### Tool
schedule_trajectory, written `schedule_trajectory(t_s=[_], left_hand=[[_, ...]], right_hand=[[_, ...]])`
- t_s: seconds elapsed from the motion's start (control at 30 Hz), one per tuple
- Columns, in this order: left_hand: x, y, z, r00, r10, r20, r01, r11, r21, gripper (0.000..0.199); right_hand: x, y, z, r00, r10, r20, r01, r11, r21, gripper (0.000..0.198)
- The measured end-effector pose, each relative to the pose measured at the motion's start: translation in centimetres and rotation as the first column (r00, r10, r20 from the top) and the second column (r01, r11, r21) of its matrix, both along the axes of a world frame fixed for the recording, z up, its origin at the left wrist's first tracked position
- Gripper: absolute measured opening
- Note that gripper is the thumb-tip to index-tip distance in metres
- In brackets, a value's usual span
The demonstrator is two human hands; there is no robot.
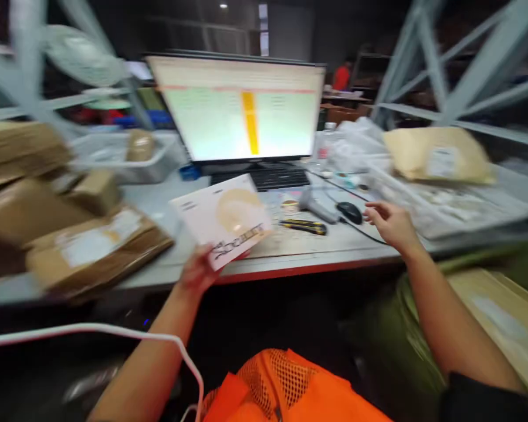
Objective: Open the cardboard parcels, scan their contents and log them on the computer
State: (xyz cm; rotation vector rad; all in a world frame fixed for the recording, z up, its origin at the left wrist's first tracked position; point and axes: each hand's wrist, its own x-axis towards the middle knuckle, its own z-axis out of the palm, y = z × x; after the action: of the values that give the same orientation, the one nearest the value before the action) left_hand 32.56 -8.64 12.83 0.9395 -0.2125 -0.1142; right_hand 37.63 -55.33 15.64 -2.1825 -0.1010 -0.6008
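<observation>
My left hand [199, 271] is closed on the lower left corner of a flat white package [202, 218]. A pale tan round print and dark lettering mark its face, blurred by motion. The package is tilted above the front of the desk. To the right, my right hand [389, 224] hovers beside a black computer mouse [349, 212], apart from it. Its fingers are loosely bent, with a gap between thumb and forefinger and nothing visible in them. Between the hands lie a grey handheld barcode scanner [319, 207] and a black and yellow utility knife [303, 227].
A lit monitor [202, 111] stands behind a black keyboard [264, 177]. Brown cardboard parcels [22, 214] crowd the left side, near a white bin [136, 170]. On the right, a tan padded envelope [440, 155] rests on a white tray [405, 202]. A white cable [92, 328] crosses my left forearm.
</observation>
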Motion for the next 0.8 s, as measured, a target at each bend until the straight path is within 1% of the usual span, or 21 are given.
schedule_trajectory(t_s=[0.03, 0.1, 0.17, 0.2, 0.23, 0.27, 0.3, 0.33, 0.37, 0.4, 0.43, 0.47, 0.5, 0.53, 0.57, 0.63, 0.67, 0.7, 0.73, 0.77, 0.8], left_hand=[[-0.8, 1.3, -0.2, 0.997, 0.076, 0.006, -0.076, 0.997, 0.010, 0.084], [-1.4, 2.6, -0.2, 0.991, 0.131, 0.030, -0.132, 0.990, 0.057, 0.088], [-1.1, 3.1, 0.0, 0.982, 0.169, 0.082, -0.181, 0.969, 0.170, 0.082], [-0.9, 3.3, 0.2, 0.967, 0.214, 0.135, -0.244, 0.931, 0.272, 0.079], [-0.7, 3.4, 0.4, 0.941, 0.260, 0.215, -0.328, 0.856, 0.399, 0.077], [-0.7, 3.6, 0.5, 0.905, 0.282, 0.320, -0.417, 0.737, 0.532, 0.075], [-0.7, 3.8, 0.5, 0.865, 0.263, 0.427, -0.496, 0.578, 0.648, 0.074], [-0.8, 3.9, 0.3, 0.837, 0.203, 0.507, -0.544, 0.404, 0.735, 0.074], [-0.8, 3.9, 0.0, 0.832, 0.123, 0.541, -0.554, 0.245, 0.796, 0.075], [-0.9, 3.8, -0.5, 0.845, 0.048, 0.533, -0.535, 0.117, 0.837, 0.075], [-0.9, 3.7, -1.1, 0.868, -0.011, 0.496, -0.496, 0.021, 0.868, 0.075], [-0.8, 3.5, -1.7, 0.892, -0.049, 0.449, -0.451, -0.043, 0.891, 0.074], [-0.8, 3.4, -2.4, 0.908, -0.072, 0.412, -0.417, -0.078, 0.905, 0.076], [-0.7, 3.3, -3.0, 0.914, -0.085, 0.397, -0.403, -0.085, 0.911, 0.080], [-0.7, 3.4, -3.4, 0.910, -0.088, 0.406, -0.412, -0.069, 0.908, 0.086], [-0.6, 4.1, -4.0, 0.882, -0.054, 0.467, -0.468, 0.006, 0.884, 0.100], [-0.6, 4.7, -4.2, 0.870, -0.017, 0.493, -0.492, 0.048, 0.869, 0.108], [-0.6, 5.4, -4.3, 0.864, 0.030, 0.503, -0.504, 0.085, 0.860, 0.114], [-0.6, 6.1, -4.3, 0.865, 0.081, 0.495, -0.501, 0.116, 0.857, 0.120], [-0.7, 6.7, -4.4, 0.873, 0.130, 0.471, -0.486, 0.142, 0.862, 0.125], [-0.7, 7.2, -4.5, 0.883, 0.167, 0.439, -0.464, 0.165, 0.870, 0.129]], right_hand=[[1.9, 1.7, -0.9, 1.000, 0.000, 0.025, 0.004, 0.989, -0.149, 0.043], [5.2, 5.1, -2.4, 0.999, -0.004, 0.048, 0.021, 0.927, -0.376, 0.047], [7.4, 7.9, -3.3, 1.000, -0.023, 0.013, 0.027, 0.856, -0.516, 0.055], [8.2, 9.1, -3.5, 0.999, -0.046, -0.028, 0.022, 0.823, -0.568, 0.059], [8.8, 10.1, -3.6, 0.994, -0.078, -0.081, 0.012, 0.788, -0.616, 0.063], [9.2, 10.9, -3.6, 0.982, -0.119, -0.143, -0.005, 0.752, -0.659, 0.065], [9.6, 11.6, -3.6, 0.964, -0.163, -0.210, -0.030, 0.718, -0.696, 0.067], [9.9, 12.1, -3.6, 0.941, -0.204, -0.271, -0.059, 0.688, -0.724, 0.067], [10.2, 12.5, -3.6, 0.919, -0.236, -0.315, -0.085, 0.663, -0.744, 0.066], [10.4, 12.9, -3.6, 0.905, -0.258, -0.340, -0.101, 0.646, -0.757, 0.063], [10.6, 13.1, -3.6, 0.897, -0.271, -0.349, -0.107, 0.634, -0.766, 0.060], [10.8, 13.3, -3.5, 0.896, -0.275, -0.349, -0.109, 0.626, -0.772, 0.056], [11.1, 13.4, -3.4, 0.899, -0.273, -0.343, -0.108, 0.620, -0.777, 0.052], [11.2, 13.5, -3.1, 0.901, -0.269, -0.341, -0.110, 0.618, -0.778, 0.049], [11.4, 13.4, -2.7, 0.902, -0.263, -0.343, -0.114, 0.620, -0.777, 0.047], [11.6, 13.2, -1.2, 0.901, -0.228, -0.370, -0.146, 0.643, -0.752, 0.039], [11.5, 13.1, 0.0, 0.893, -0.192, -0.407, -0.176, 0.684, -0.708, 0.034], [11.3, 13.1, 1.3, 0.874, -0.134, -0.467, -0.223, 0.743, -0.631, 0.031], [11.0, 13.2, 2.7, 0.839, -0.045, -0.542, -0.290, 0.806, -0.517, 0.031], [10.5, 13.4, 4.2, 0.782, 0.076, -0.618, -0.374, 0.851, -0.368, 0.033], [9.9, 14.0, 5.6, 0.700, 0.216, -0.681, -0.464, 0.862, -0.204, 0.037]])
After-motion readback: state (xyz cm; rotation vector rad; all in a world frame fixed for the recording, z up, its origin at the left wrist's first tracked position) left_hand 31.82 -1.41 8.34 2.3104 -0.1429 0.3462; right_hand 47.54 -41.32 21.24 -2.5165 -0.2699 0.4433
